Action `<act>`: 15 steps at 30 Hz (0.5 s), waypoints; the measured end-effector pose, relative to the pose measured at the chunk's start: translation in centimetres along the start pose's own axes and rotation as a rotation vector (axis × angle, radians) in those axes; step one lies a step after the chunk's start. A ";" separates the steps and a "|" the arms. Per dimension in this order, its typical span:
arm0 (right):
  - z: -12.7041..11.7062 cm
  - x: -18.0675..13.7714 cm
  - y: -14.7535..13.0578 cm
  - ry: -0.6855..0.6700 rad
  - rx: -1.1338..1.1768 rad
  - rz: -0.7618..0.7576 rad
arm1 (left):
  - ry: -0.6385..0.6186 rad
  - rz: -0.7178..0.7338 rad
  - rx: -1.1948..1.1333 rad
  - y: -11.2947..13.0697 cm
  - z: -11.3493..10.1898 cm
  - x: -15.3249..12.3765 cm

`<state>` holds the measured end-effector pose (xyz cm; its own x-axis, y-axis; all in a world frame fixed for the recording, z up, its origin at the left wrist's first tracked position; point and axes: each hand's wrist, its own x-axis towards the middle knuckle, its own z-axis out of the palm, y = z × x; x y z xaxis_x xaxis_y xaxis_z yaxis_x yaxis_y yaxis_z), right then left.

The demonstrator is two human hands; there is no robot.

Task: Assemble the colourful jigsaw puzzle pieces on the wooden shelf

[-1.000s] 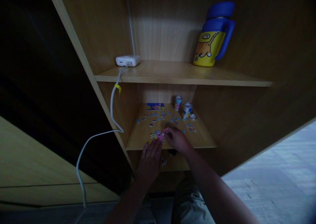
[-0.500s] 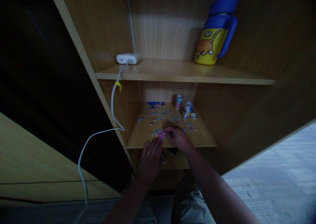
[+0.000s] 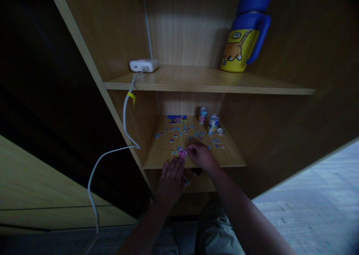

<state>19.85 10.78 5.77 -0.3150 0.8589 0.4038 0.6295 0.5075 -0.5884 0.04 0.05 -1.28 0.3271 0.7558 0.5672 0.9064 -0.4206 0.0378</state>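
Observation:
Several joined jigsaw pieces [image 3: 181, 153] with a pink figure lie near the front edge of the lower shelf [image 3: 157, 159]. My left hand [image 3: 171, 176] lies flat at their near side, fingers stretched out and tips touching the joined part. From the right, my right hand [image 3: 201, 155] pinches at the edge of the pink part; its fingers are closed, and what is between them is too small to make out. Loose jigsaw pieces [image 3: 198, 135] are scattered behind the hands. A small joined cluster [image 3: 217, 143] lies to the right.
At the back lies a colourful picture card [image 3: 176, 119]. Two small printed tins [image 3: 203, 115] stand at the back right, with a round lid [image 3: 220, 131] beside them. Above, the upper shelf [image 3: 190, 77] carries a white charger [image 3: 144, 65] with a hanging cable [image 3: 125, 116] and a blue-yellow bottle [image 3: 241, 41].
The camera view has shifted very slightly. Both hands stay at the same joined pieces, with no clear movement.

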 end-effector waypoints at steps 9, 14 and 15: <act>-0.1 0.0 0.1 0.027 0.036 0.026 | -0.004 0.010 0.024 0.0 0.0 -0.1; -0.5 -0.5 0.6 0.211 0.170 0.090 | 0.020 0.018 0.016 0.0 -0.2 0.1; -0.6 -0.6 0.7 0.249 0.184 0.099 | 0.022 0.016 0.011 0.0 -0.2 0.1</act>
<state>20.89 10.59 5.50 -0.0610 0.8729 0.4840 0.5019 0.4459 -0.7411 0.03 -0.02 -1.04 0.3354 0.7379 0.5857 0.9042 -0.4267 0.0198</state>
